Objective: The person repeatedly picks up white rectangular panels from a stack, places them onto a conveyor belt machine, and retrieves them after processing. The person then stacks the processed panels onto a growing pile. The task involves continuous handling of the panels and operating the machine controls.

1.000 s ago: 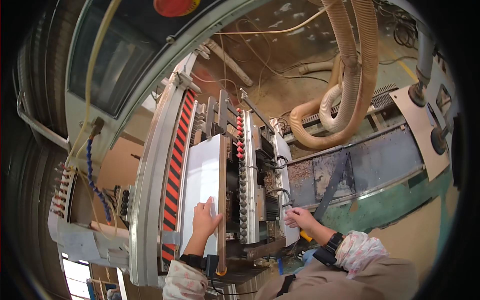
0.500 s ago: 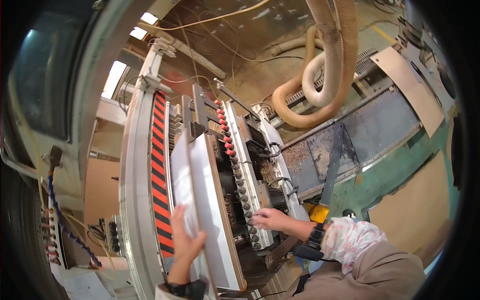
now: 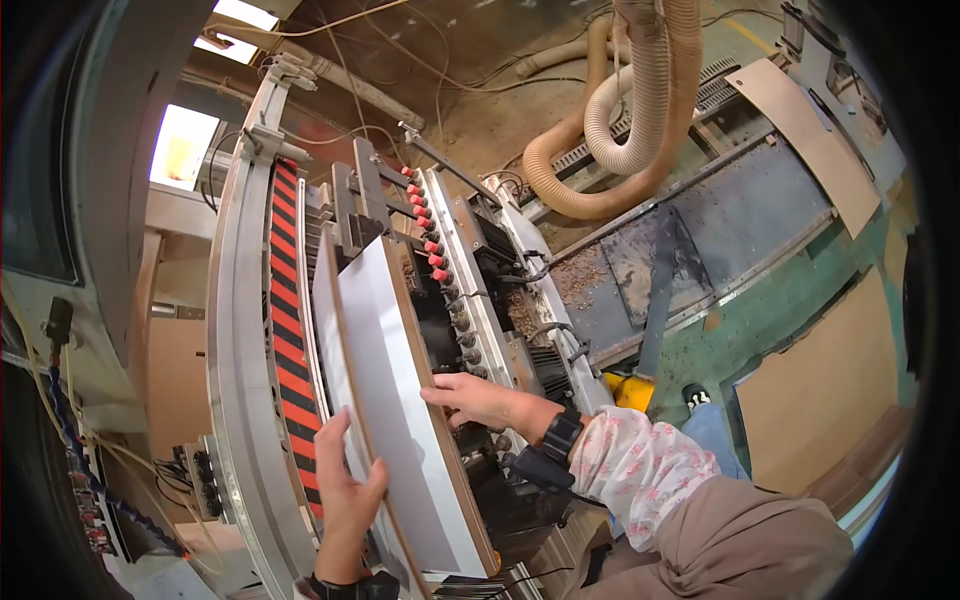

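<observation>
A white panel (image 3: 331, 330) with a brown edge stands tilted beside the striped bar. My left hand (image 3: 348, 490) is on it, fingers along the outer face and thumb at the edge. Right of it, a second white panel (image 3: 395, 440) lies along the machine, its near end toward me. My right hand (image 3: 475, 400) reaches in from the right, and its fingertips close over that panel's brown right edge (image 3: 432, 395). Where the right fingers go below the edge is hidden.
A red-and-black striped bar (image 3: 288, 310) runs beside a metal rail (image 3: 235, 340) at left. Red-capped fittings (image 3: 430, 247) line the machine to the right. Thick hoses (image 3: 560, 180) hang at the back, above a grey bed (image 3: 740, 235) with wood chips. Brown board (image 3: 820, 390) lies at right.
My right hand has moved left from the row of black fittings to the lying panel's edge. My left hand stays at the tilted panel. The view has shifted.
</observation>
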The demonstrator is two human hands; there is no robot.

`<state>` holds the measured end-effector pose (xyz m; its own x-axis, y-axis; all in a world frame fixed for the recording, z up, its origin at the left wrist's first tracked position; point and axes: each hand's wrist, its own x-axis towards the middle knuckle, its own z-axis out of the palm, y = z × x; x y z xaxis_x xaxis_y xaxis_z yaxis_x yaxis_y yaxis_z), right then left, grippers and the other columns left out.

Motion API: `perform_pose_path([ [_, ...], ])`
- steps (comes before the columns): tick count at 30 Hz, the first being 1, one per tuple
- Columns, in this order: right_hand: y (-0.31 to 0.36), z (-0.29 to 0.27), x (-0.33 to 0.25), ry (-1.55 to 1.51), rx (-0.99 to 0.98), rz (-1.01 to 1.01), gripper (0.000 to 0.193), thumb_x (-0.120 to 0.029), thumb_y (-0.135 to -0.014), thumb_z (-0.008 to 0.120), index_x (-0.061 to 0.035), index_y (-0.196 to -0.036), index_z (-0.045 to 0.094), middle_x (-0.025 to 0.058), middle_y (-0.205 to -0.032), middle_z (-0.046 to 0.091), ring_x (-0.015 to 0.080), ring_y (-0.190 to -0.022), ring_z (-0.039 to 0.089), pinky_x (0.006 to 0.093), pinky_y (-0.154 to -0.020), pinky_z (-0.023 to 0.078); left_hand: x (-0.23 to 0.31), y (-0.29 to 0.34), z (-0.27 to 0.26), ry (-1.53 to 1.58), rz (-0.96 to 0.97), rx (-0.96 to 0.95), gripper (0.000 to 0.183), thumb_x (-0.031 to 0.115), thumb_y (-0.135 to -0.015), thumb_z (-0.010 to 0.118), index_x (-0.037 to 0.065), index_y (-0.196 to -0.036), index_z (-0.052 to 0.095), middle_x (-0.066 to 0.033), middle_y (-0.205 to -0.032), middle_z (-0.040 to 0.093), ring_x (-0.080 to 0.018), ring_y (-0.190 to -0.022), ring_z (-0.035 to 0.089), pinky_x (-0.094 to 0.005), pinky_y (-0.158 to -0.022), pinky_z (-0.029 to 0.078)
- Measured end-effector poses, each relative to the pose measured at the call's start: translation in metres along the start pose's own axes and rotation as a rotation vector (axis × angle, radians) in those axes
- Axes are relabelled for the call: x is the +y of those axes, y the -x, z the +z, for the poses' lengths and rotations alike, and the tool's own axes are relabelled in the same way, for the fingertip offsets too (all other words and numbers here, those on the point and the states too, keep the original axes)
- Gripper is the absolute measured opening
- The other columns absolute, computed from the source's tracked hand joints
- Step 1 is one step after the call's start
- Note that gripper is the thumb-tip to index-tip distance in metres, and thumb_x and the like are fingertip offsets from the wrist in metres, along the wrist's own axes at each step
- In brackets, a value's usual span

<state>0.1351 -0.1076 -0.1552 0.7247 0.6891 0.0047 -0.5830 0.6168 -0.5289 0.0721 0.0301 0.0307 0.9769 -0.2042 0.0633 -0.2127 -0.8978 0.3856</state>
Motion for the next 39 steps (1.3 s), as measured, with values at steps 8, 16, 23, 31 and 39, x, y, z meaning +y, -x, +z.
perform_pose_path([
  [8,-0.005,0.023,0.002,0.057,0.206,-0.049,0.065,-0.042,-0.077,0.067,0.0006,-0.12,0.043,0.0101,-0.111,0.053,0.0179,-0.101,0.052,0.034,-0.081,0.046,0.006,-0.003,0.03,-0.109,0.134,-0.09,0.07,0.004,-0.064,0.064,0.003,-0.129,0.039,-0.0168,-0.129,0.037,-0.0319,-0.121,0.037,-0.0384,-0.101,0.029],
  [16,-0.022,0.036,0.005,0.247,0.432,-0.015,0.108,-0.061,-0.062,0.069,0.0127,-0.127,0.024,0.0288,-0.129,0.036,0.0315,-0.12,0.039,0.0365,-0.096,0.035,0.023,-0.007,0.004,-0.087,-0.153,-0.121,0.074,0.0,-0.063,0.063,0.004,-0.131,0.034,-0.0112,-0.131,0.037,-0.0265,-0.121,0.039,-0.0418,-0.094,0.039],
  [23,-0.022,0.016,0.0,0.328,0.341,-0.129,0.045,-0.033,-0.072,0.062,0.0068,-0.093,0.06,0.0174,-0.085,0.062,0.023,-0.083,0.06,0.0319,-0.073,0.045,0.02,-0.005,-0.019,0.148,-0.21,-0.108,0.063,-0.004,-0.068,0.06,0.006,-0.127,0.041,-0.008,-0.122,0.045,-0.0218,-0.112,0.048,-0.0302,-0.078,0.054],
  [31,0.088,-0.002,-0.009,0.076,0.452,-0.231,0.037,-0.015,-0.075,0.065,0.0057,-0.105,0.056,0.012,-0.096,0.062,0.0197,-0.084,0.059,0.0312,-0.075,0.047,0.011,0.002,0.013,-0.118,-0.149,-0.093,0.057,0.016,-0.066,0.069,0.006,-0.119,0.052,-0.0091,-0.12,0.05,-0.0209,-0.102,0.055,-0.0283,-0.074,0.051],
  [39,0.259,-0.034,-0.104,0.003,0.677,-0.482,0.041,-0.01,-0.073,0.058,0.0065,-0.109,0.05,0.0137,-0.099,0.059,0.0227,-0.087,0.059,0.0332,-0.077,0.049,0.004,0.005,0.065,-0.337,-0.102,-0.1,0.066,0.03,-0.065,0.07,0.013,-0.125,0.046,-0.0088,-0.122,0.046,-0.0272,-0.105,0.053,-0.0389,-0.082,0.047],
])
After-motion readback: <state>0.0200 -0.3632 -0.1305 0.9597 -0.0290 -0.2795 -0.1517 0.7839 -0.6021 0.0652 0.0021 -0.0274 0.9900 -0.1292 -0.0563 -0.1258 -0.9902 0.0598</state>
